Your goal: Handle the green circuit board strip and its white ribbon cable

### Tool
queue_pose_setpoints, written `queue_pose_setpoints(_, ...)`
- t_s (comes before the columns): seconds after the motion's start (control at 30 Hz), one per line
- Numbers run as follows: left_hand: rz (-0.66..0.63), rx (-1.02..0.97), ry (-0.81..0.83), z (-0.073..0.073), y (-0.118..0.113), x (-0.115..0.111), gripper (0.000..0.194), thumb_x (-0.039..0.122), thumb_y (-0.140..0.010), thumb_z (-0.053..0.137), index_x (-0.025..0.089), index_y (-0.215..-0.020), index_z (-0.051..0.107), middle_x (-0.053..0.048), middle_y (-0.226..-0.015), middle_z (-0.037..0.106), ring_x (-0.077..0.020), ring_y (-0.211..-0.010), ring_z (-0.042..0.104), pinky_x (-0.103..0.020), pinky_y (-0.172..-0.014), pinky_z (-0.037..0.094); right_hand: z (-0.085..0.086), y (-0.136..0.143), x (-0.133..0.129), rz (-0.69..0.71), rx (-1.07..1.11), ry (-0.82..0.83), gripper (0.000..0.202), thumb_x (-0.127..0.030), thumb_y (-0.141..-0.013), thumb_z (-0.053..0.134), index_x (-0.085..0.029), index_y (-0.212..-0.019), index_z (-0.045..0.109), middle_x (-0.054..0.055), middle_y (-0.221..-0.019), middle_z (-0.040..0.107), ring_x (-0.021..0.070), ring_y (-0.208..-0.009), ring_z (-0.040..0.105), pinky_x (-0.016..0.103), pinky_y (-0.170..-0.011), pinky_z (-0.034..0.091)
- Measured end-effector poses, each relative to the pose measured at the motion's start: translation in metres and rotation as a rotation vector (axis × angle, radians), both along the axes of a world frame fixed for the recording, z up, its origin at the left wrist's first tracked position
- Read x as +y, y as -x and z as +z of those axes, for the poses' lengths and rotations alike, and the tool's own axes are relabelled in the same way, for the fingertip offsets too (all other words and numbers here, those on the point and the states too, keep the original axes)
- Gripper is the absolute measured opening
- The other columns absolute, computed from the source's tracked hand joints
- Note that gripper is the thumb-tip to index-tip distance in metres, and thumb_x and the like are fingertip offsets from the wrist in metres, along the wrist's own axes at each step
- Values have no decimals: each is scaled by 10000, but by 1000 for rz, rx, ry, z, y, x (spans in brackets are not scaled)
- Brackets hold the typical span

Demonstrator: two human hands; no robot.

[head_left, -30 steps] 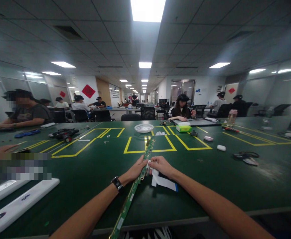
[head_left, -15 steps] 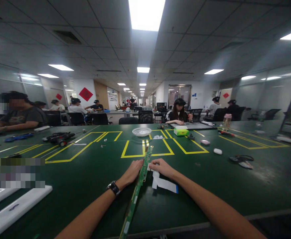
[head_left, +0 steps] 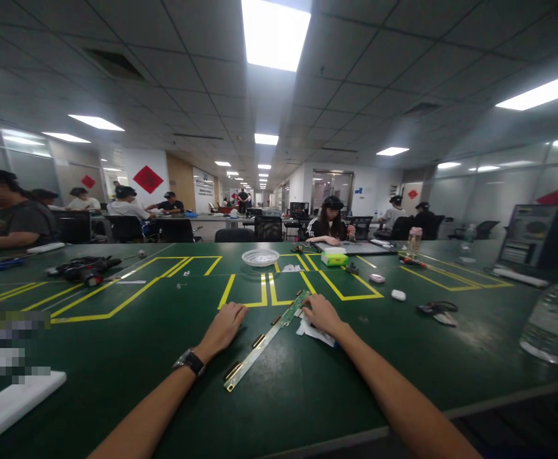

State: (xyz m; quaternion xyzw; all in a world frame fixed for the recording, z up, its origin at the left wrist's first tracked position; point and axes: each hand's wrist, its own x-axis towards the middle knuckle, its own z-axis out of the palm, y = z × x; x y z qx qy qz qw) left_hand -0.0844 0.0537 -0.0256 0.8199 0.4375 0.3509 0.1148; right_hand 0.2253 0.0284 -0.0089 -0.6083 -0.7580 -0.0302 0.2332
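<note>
A long, narrow green circuit board point(head_left: 265, 339) lies slantwise on the green table in front of me, with dark connectors along its left edge. At its far, wider end, my right hand point(head_left: 321, 313) is closed on the board's edge, thumb and fingertips bent around it. A white flat ribbon cable point(head_left: 313, 331) with a blue end comes out under that hand, partly hidden by it. My left hand point(head_left: 224, 326) rests palm down to the left of the board, fingers stretched out, holding nothing and apart from the board.
Beyond the board are yellow tape outlines point(head_left: 243, 305), a white basket point(head_left: 260, 257) and a green tissue pack point(head_left: 334, 257). A white case point(head_left: 398, 295), a dark cable point(head_left: 437, 311) and a large water bottle point(head_left: 553, 322) stand rightward. White bars point(head_left: 18, 408) lie left. A person point(head_left: 329, 223) sits opposite.
My left hand has let go of the circuit board and moved left. The board has gone from tilted up to lying on the table. My right hand has shifted to its far end.
</note>
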Motion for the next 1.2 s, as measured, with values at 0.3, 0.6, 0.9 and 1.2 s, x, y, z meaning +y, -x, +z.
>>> queue_pose_setpoints(0.3, 20, 28, -74, 9, 8, -4, 410, 418, -958, 304, 178, -980, 636, -81, -967, 620, -226, -957, 518, -356, -909, 368, -7, 21, -8, 382, -21, -39, 202, -150, -853, 501, -160, -978, 659, 92, -1002, 649, 208, -966, 572, 307, -880, 407)
queue_pose_setpoints(0.6, 34, 50, -136, 7, 10, -3, 334, 353, -959, 343, 180, -980, 629, -73, -980, 630, -214, -955, 528, -349, -899, 386, -9, 7, 6, 280, -117, -34, 248, -210, -889, 452, -199, -1011, 667, 81, -1047, 651, 227, -998, 574, 339, -880, 417)
queue_pose_setpoints(0.9, 85, 98, -159, 10, 9, -4, 283, 300, -954, 375, 176, -963, 629, -67, -952, 628, -195, -940, 532, -327, -890, 397, -3, 0, 10, 101, -146, 26, 264, -253, -876, 437, -174, -912, 687, 110, -952, 651, 237, -921, 596, 324, -799, 430)
queue_pose_setpoints(1.2, 78, 85, -145, 10, 10, -4, 253, 269, -938, 393, 180, -972, 627, -66, -961, 626, -200, -952, 528, -328, -888, 405, -3, 23, -3, 375, -24, 27, 251, -205, -853, 443, -188, -947, 676, 84, -1017, 649, 223, -1000, 574, 326, -892, 414)
